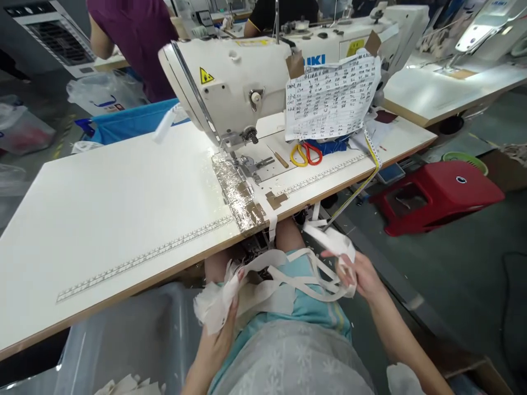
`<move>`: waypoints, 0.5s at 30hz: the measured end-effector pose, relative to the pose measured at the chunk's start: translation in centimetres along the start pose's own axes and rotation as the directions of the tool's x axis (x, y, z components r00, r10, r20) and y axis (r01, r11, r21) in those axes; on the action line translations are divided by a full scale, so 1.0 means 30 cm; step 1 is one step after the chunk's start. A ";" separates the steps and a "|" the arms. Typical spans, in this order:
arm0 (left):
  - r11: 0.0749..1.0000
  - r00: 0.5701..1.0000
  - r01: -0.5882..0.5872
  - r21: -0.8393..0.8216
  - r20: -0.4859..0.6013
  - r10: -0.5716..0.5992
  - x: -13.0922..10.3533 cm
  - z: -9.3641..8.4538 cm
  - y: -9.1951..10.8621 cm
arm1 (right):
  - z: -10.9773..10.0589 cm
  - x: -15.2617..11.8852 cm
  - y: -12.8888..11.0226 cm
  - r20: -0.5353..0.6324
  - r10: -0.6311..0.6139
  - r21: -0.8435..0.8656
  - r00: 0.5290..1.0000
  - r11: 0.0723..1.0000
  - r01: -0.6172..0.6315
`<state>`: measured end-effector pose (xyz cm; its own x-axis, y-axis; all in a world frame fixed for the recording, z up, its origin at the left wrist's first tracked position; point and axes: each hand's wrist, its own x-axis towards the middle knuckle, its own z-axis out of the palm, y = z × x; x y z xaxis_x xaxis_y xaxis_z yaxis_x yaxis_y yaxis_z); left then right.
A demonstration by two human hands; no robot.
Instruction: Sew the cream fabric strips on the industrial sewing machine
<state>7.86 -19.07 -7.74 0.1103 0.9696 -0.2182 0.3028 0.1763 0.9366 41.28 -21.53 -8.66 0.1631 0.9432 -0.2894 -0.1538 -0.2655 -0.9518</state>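
My left hand (226,321) is closed around a bunch of thin white fabric pieces (216,302) above my lap. To the right, my right hand (360,274) grips a length of white fabric strip (335,241), slightly blurred at its upper end. Loops of narrow white strip (304,282) hang between the two hands and lie over my thighs. Another white strip (265,206) runs from under the sewing machine (234,82) needle area down over the table's front edge. My fingers partly hide how the cloth is held.
Red-and-yellow-handled scissors (307,154) and a wooden-handled awl (281,159) lie by the machine. A handwritten sheet (333,99) hangs on its front. A red stool (444,192) stands right; a clear plastic bin (173,329) sits lower left. Another person (135,44) works behind.
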 end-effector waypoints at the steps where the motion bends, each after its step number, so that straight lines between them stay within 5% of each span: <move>1: 0.997 0.997 -0.064 0.037 0.047 0.063 0.027 0.034 -0.011 | 0.017 -0.014 0.005 0.039 0.050 -0.114 0.998 0.992 -0.045; 3: 0.926 0.939 -0.299 0.229 0.245 0.242 0.097 0.106 -0.031 | 0.029 -0.038 0.012 0.059 0.113 -0.275 0.992 0.957 -0.093; 7: 0.818 0.850 -0.419 0.393 0.488 0.200 0.260 0.238 -0.065 | -0.024 -0.088 0.011 0.089 0.009 -0.562 0.996 0.826 0.043; 11: 0.708 0.780 -0.463 0.532 0.624 0.041 0.336 0.284 -0.087 | -0.084 -0.149 0.012 0.221 0.080 -0.890 0.972 0.423 0.167; 15: 0.602 0.731 -0.494 0.627 0.675 -0.102 0.285 0.260 -0.098 | -0.089 -0.162 0.034 0.145 0.300 -0.985 0.943 -0.045 0.166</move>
<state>15.30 -12.62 -14.49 0.6884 0.5763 -0.4404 0.7212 -0.4793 0.5002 42.94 -26.91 -8.49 -0.0338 0.8384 -0.5440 0.9940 -0.0285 -0.1057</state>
